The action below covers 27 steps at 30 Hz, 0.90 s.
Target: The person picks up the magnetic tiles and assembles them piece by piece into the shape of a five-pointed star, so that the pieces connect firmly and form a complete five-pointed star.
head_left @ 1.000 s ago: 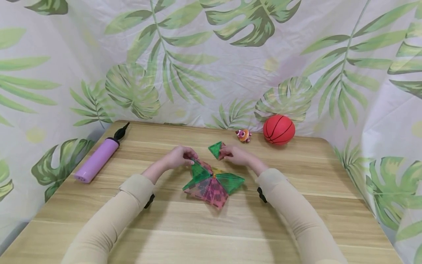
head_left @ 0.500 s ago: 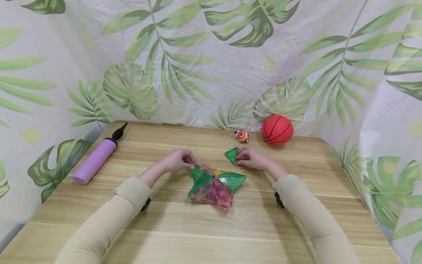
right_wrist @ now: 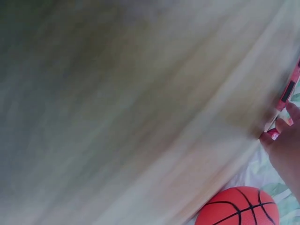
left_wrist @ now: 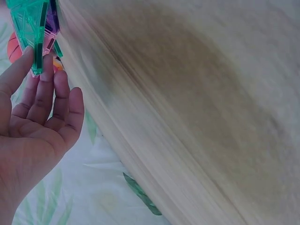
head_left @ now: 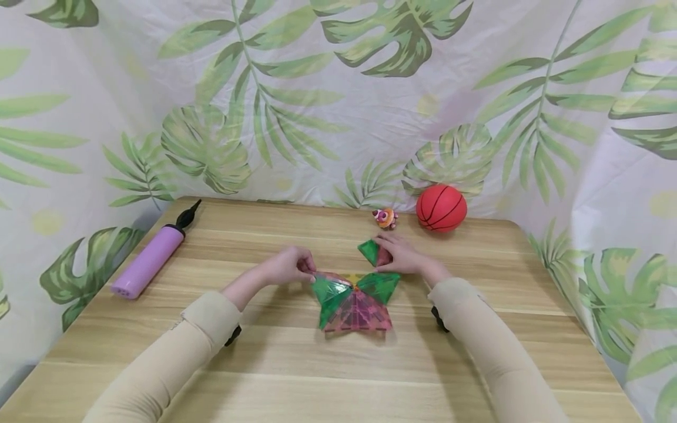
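Near the middle of the table, a star-like build of translucent magnetic tiles (head_left: 355, 311) in green, pink and yellow lies with its pink part toward the front. My left hand (head_left: 290, 265) pinches the build's far left corner. In the left wrist view, the thumb and fingers of that hand (left_wrist: 42, 117) meet at the tip of a green tile (left_wrist: 29, 23). Just behind the build's right side, my right hand (head_left: 401, 255) holds a smaller green-and-red tile piece (head_left: 368, 251), partly covered by the fingers. The right wrist view catches only a red tile edge (right_wrist: 288, 91) at these fingers.
A red toy basketball (head_left: 441, 208) and a small colourful figurine (head_left: 385, 218) stand at the table's back, beyond my right hand. On the left lies a purple hand pump (head_left: 149, 261) with a black nozzle. A leaf-print cloth (head_left: 296, 117) hangs behind the wooden table (head_left: 296, 376).
The tile build has turned and shifted slightly right, with my left hand still at its corner. My right hand has carried the small tile piece to the right and a little nearer.
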Each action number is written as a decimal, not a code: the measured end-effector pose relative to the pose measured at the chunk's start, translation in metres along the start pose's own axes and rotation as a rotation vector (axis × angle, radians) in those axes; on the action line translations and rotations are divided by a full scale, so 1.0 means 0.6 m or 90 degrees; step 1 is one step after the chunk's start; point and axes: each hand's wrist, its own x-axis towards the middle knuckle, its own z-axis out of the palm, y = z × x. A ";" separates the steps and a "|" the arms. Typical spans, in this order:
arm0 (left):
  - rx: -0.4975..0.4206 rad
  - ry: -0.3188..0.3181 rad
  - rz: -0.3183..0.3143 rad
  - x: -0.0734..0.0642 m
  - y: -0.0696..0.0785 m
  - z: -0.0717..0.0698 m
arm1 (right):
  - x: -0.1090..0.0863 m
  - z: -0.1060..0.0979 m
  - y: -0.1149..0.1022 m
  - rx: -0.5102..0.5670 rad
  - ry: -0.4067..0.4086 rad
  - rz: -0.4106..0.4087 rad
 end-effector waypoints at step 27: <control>0.001 0.093 -0.026 0.079 0.045 -0.015 | 0.008 -0.045 -0.103 0.166 0.072 -0.103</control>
